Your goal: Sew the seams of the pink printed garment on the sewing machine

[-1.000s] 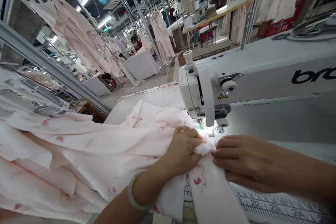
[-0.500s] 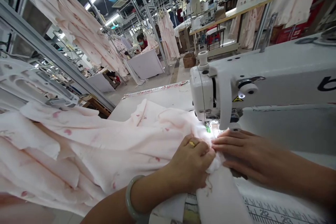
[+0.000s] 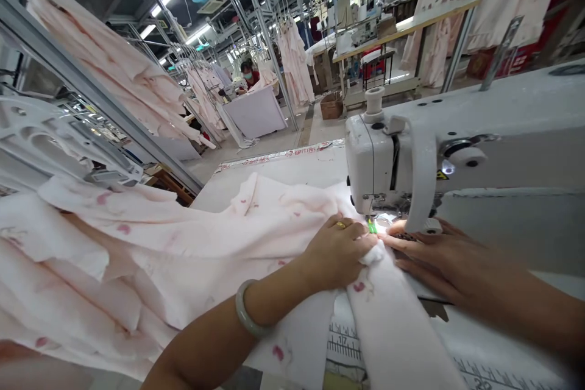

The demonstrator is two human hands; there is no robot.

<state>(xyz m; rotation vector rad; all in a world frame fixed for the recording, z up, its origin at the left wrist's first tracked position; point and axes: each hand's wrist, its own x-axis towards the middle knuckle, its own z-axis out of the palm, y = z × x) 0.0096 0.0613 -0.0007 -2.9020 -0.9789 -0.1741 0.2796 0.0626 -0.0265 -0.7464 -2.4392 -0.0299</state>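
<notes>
Pale pink fabric with small dark-pink motifs [image 3: 219,241] spreads from the left across the sewing table to the needle of a white sewing machine [image 3: 372,161]. My left hand [image 3: 340,253], with a ring and a bangle at the wrist, is closed on a bunched edge of it just left of the needle. My right hand [image 3: 450,262] lies beside the needle with fingers stretched out, their tips at the fabric's edge, partly behind the machine's white lever. A green piece [image 3: 372,226] shows by the lit presser foot. One fabric strip [image 3: 402,323] runs from my hands towards me.
A ruler scale [image 3: 343,341] is on the table's near edge. White plastic hangers [image 3: 50,140] and a metal rail [image 3: 100,88] stand at left. Pink garments [image 3: 109,67] hang there. A co-worker [image 3: 249,73] sits at another machine beyond, near a brown box [image 3: 331,105].
Both hands have moved slightly away from me, towards the needle, and the fabric strip has gone with them. The machine appears farther right in the view.
</notes>
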